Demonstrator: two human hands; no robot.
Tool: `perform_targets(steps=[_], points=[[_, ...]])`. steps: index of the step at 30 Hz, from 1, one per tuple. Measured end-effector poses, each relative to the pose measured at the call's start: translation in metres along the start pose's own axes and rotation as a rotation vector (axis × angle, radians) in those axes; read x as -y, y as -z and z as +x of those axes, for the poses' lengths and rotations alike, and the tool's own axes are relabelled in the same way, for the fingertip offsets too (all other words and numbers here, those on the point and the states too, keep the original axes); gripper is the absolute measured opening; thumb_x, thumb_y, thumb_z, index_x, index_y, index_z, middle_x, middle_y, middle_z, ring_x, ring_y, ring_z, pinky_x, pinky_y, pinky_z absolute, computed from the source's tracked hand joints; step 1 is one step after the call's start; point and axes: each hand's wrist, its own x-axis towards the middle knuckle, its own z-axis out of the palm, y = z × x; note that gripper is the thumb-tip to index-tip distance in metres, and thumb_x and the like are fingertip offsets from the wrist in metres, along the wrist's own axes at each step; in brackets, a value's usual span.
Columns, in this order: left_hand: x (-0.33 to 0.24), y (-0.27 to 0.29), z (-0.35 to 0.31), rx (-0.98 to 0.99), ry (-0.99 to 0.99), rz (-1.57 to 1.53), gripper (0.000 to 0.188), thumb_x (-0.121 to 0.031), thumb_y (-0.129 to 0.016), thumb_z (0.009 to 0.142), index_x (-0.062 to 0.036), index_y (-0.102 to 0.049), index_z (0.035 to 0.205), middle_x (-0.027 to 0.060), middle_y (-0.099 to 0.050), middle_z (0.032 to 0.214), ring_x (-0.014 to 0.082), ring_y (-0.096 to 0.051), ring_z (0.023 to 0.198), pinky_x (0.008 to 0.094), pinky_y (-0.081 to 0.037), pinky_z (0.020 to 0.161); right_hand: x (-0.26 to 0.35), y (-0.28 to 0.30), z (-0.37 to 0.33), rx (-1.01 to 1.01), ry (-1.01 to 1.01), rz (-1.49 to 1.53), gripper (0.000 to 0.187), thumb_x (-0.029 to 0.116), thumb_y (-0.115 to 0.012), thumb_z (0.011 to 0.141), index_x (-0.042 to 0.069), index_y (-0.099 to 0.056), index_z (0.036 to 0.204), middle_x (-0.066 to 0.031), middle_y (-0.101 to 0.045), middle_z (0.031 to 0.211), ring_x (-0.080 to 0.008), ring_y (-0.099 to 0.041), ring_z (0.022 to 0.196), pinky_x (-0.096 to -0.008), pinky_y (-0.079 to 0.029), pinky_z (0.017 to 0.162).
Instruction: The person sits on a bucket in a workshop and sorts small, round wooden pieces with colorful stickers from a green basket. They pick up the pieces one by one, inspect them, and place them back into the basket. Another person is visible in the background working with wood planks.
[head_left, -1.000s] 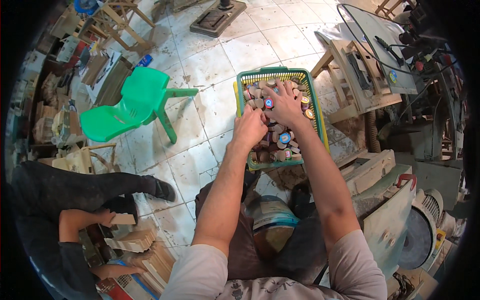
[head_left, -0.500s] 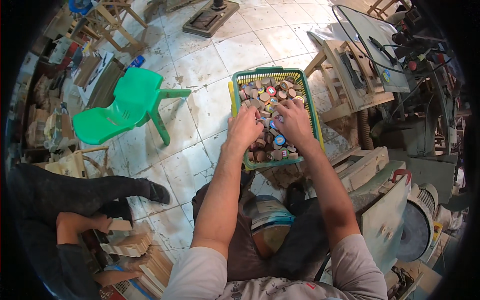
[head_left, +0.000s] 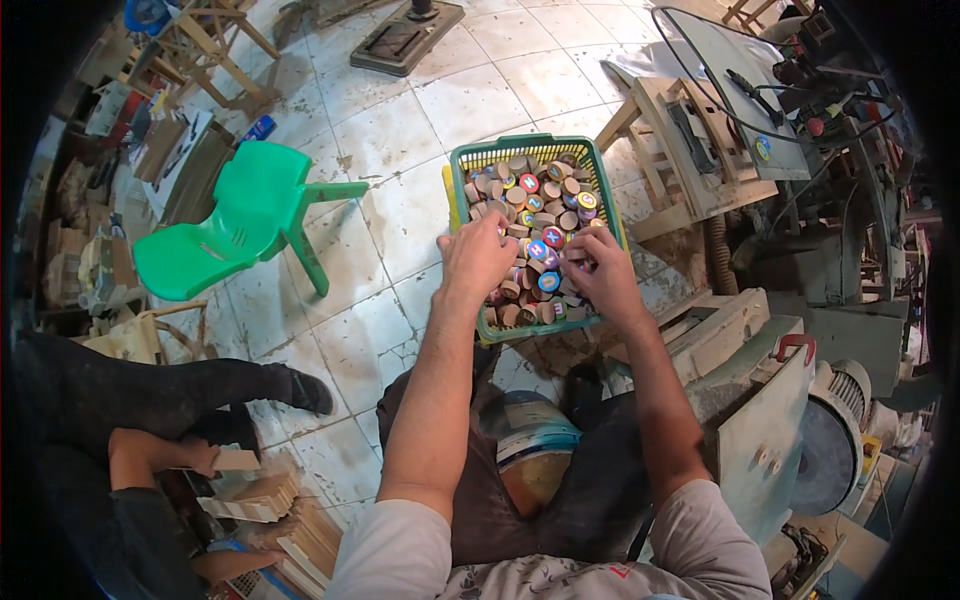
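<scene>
A green plastic basket holds many small round wooden discs; some show bright coloured faces with printed characters, others plain brown wood. My left hand rests over the basket's left side, fingers curled in among the discs. What its fingertips grip is hidden. Across from it, my right hand hovers at the basket's right side, thumb and fingers pinched together; whatever lies between them is too small to make out. Blue, red and purple disc faces show between my hands.
A green plastic chair stands on the tiled floor at left. Beside me at lower left, another person's hand holds a wooden piece near stacked wood strips. A wooden stand and a machine with a round disc stand at right.
My hands have moved apart: the right has drawn back toward the basket's right side, its fingers now pinched. More coloured disc faces show between them. The whole view has shifted slightly.
</scene>
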Motion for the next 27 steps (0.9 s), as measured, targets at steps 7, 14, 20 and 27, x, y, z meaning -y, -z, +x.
perform_targets(steps=[7,14,20,27], points=[[-0.005,-0.002,-0.004,0.021,0.002,0.019,0.030,-0.027,-0.064,0.081,-0.0087,-0.061,0.104,0.0113,-0.068,0.098,0.0298,-0.063,0.097,0.0502,-0.036,0.085,0.031,0.019,0.057,0.233,-0.286,0.007,0.034,0.025,-0.075,0.077,0.003,-0.068,0.103,-0.0148,-0.065,0.104,-0.0265,-0.061,0.098,-0.0353,-0.048,0.085],[-0.007,-0.004,-0.001,0.036,-0.019,0.009,0.031,-0.030,-0.066,0.082,-0.0084,-0.061,0.104,0.0113,-0.068,0.099,0.0301,-0.062,0.099,0.0507,-0.037,0.085,-0.015,-0.016,0.105,0.047,0.085,-0.658,0.048,0.035,-0.071,0.074,0.018,-0.060,0.117,-0.0138,-0.058,0.115,-0.0332,-0.052,0.110,-0.0435,-0.048,0.088],[0.002,-0.005,-0.002,0.026,-0.024,-0.003,0.032,-0.031,-0.065,0.083,-0.0091,-0.061,0.105,0.0111,-0.067,0.102,0.0296,-0.062,0.101,0.0511,-0.038,0.086,-0.005,-0.017,0.114,0.172,-0.075,-0.663,0.047,0.029,-0.068,0.074,0.020,-0.058,0.119,-0.0148,-0.057,0.115,-0.0345,-0.052,0.109,-0.0456,-0.048,0.090],[-0.001,-0.002,-0.002,0.062,-0.016,-0.013,0.033,-0.031,-0.065,0.083,-0.0092,-0.061,0.107,0.0106,-0.066,0.104,0.0292,-0.061,0.102,0.0511,-0.038,0.089,-0.028,-0.007,0.113,0.174,0.099,-0.587,0.047,0.028,-0.067,0.074,0.013,-0.060,0.118,-0.0161,-0.060,0.106,-0.0350,-0.055,0.103,-0.0425,-0.047,0.090]])
